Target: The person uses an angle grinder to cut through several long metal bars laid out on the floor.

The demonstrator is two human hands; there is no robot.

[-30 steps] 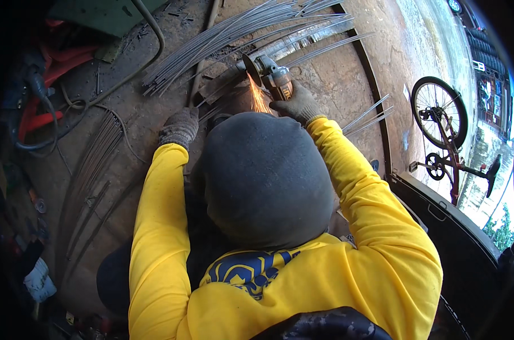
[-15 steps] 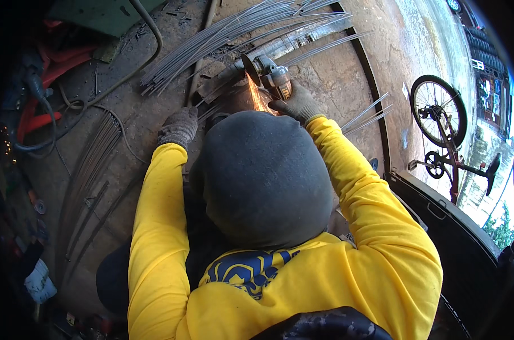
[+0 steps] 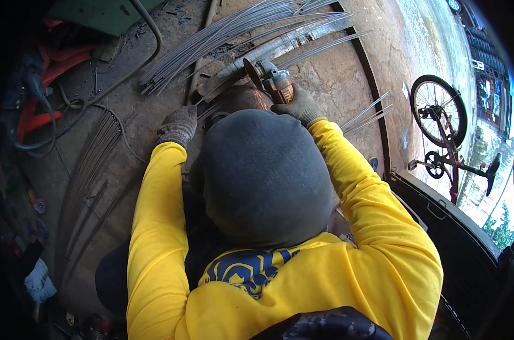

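Observation:
My right hand (image 3: 303,105), in a grey knit glove, is wrapped round the body of an angle grinder (image 3: 281,86) with an orange label. The grinder's round disc (image 3: 251,73) stands on edge, close to a grey metal bar (image 3: 217,85). My left hand (image 3: 179,123), gloved too, is closed at the near end of thin metal rods (image 3: 207,112) beside that bar. The rods' far ends and part of the cutting spot are hidden behind a dark head covering (image 3: 265,175). Both arms wear yellow sleeves.
A bundle of long steel rods (image 3: 211,42) lies ahead, and darker rods (image 3: 90,153) lie at the left. A hose (image 3: 149,68) and cables cross the floor near red metal stands (image 3: 39,119). A bicycle (image 3: 444,127) is at the right, beyond a metal floor edge (image 3: 373,90).
The bright spray of orange sparks under the disc has faded to a faint glow. The grinder has shifted slightly, its disc a little lower and more tilted. The left hand stays put.

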